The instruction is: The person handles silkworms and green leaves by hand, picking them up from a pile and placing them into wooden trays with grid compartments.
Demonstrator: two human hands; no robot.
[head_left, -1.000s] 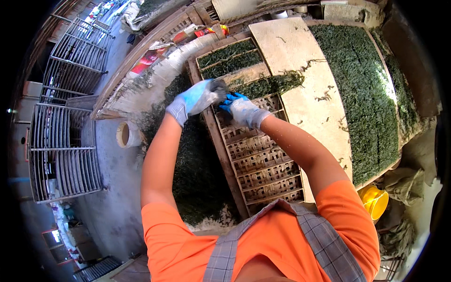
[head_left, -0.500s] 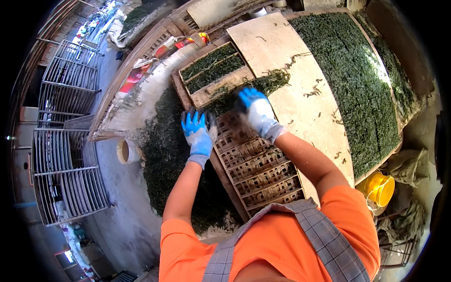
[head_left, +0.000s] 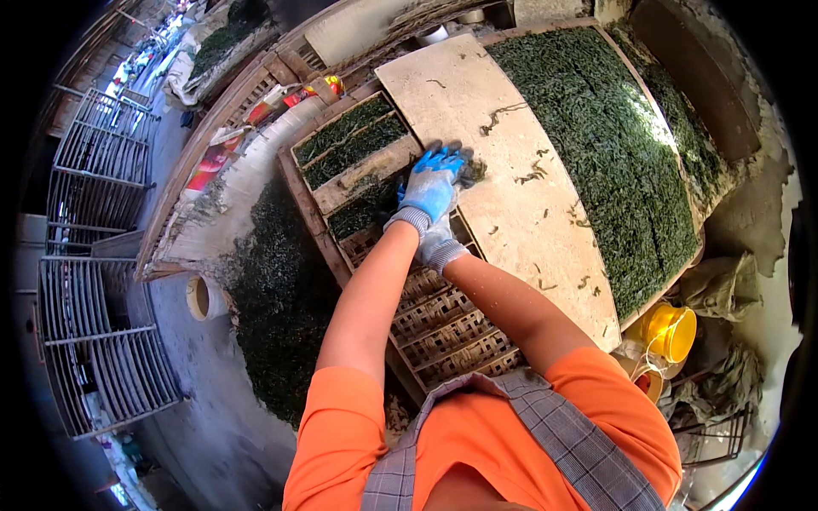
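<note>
My left hand [head_left: 431, 180], in a white glove with blue coating, lies over my right hand with its fingers stretched out. My right hand [head_left: 440, 237], similarly gloved, is mostly hidden under it; its fingers do not show clearly. Beside their fingertips sits a small dark green clump [head_left: 475, 171] at the edge of a pale board [head_left: 520, 196]. Both hands are above a wooden frame [head_left: 301, 189] with a woven bamboo lattice [head_left: 456, 315]. Rows of dark green, shredded leafy material [head_left: 354, 140] fill its far part, split by a wooden crossbar [head_left: 362, 175].
More green material spreads in a wide bed [head_left: 605, 145] right of the board and in a heap [head_left: 277, 298] at left. A yellow bucket [head_left: 671, 334] stands at right, metal racks [head_left: 106, 341] at far left. A pale round container [head_left: 204, 297] lies near the heap.
My left hand has moved right and away from me, off the frame's left side and onto my right hand. The strip of green material along the board's edge has shrunk to a small clump.
</note>
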